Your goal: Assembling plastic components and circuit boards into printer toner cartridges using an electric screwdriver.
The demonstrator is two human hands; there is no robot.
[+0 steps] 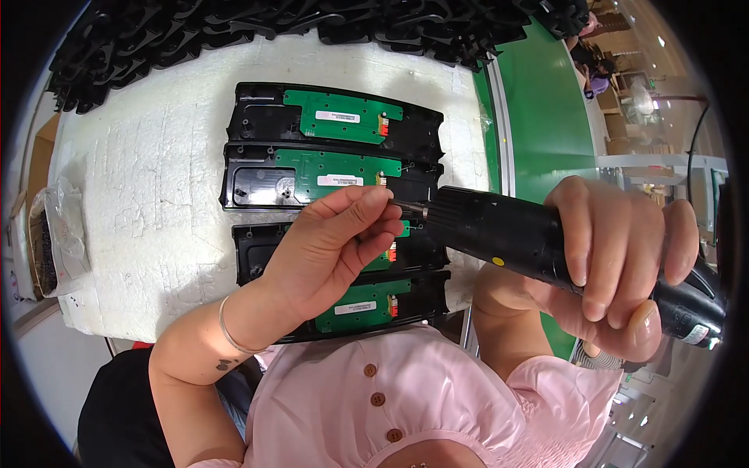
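Note:
My right hand (616,257) wraps round the black body of an electric screwdriver (499,230), held level with its thin metal bit (413,207) pointing left. At the bit's tip, my left hand (335,234) has thumb and forefinger pinched together; whatever is between them is too small or hidden to make out. Below both hands, several curved black plastic panels lie in a column, each with a green circuit board, a white label and a red-and-white connector. The farthest panel (265,117) and the second panel (234,179) show best; my left hand partly covers the third panel (250,249) and the nearest circuit board (367,300).
The panels rest on a white foam sheet (140,179). Many black plastic parts (312,19) are heaped along its far edge. At the left is a carton with a clear plastic bag (66,230). A green surface (546,117) runs along the right; other people (597,74) are in the distance.

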